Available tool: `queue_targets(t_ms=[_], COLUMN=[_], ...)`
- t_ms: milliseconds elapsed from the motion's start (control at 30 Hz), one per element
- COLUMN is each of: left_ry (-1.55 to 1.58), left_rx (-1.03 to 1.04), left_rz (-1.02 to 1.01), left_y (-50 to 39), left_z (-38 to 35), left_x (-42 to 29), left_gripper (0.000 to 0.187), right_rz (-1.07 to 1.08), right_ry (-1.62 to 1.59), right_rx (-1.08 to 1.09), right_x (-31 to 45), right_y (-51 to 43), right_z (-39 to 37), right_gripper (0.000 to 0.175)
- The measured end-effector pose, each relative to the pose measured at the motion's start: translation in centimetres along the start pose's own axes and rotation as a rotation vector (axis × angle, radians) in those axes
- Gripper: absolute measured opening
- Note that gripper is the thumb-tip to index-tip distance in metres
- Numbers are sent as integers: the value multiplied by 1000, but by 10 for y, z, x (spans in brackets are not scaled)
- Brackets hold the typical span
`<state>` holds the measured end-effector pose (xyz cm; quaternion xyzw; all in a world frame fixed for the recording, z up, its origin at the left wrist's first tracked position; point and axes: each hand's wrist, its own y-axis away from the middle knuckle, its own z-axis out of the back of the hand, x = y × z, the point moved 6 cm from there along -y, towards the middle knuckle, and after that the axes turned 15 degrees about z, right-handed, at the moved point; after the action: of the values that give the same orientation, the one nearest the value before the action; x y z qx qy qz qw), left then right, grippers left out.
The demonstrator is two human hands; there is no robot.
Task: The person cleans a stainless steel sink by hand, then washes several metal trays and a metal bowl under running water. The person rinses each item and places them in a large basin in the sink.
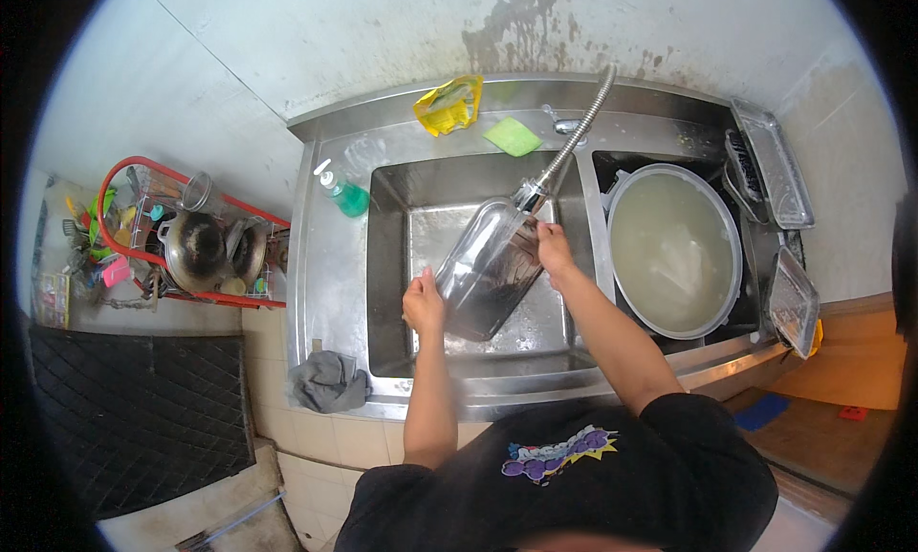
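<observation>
Over the steel sink basin (430,365), my left hand (424,302) grips the left edge of a clear rectangular plastic container (480,272). On the opposite edge, my right hand (554,251) also has hold of it. The container is tilted, its upper end under the spray head (529,196) of a flexible metal hose (581,125); water appears to run over it. A green scouring pad (513,136) and a torn yellow pouch (450,106) lie on the back ledge. A pump bottle of green liquid (346,193) stands left of the basin.
Right of the basin, a round tub of cloudy water (609,251) fills the second bay. Clear trays (774,165) and another container (792,301) stand at the far right. A grey cloth (328,382) lies at the front left corner. A red-framed rack (215,297) holds pans.
</observation>
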<state>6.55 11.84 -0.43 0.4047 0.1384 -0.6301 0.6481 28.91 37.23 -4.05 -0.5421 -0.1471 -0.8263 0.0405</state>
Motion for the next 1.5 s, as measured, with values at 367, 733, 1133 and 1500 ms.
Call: queue_targets(t_ms=[367,733,1133,1500], left_ry=[512,255,242,919], left_rx=[424,-113,79,982], left_rz=[420,-365,-272,333], left_y=[0,47,64,58], left_z=[10,15,-32,-32], left_x=[43,18,21,-23], left_gripper=[56,42,43,47], right_rz=[27,-515,-123,220], right_ry=[-640,-633,-683,-119], right_rx=[300,433,337,127], right_x=[66,64,60,48], right_y=[39,42,29,16], right_z=[-58,-24,67,123], right_gripper=[62,92,61,56])
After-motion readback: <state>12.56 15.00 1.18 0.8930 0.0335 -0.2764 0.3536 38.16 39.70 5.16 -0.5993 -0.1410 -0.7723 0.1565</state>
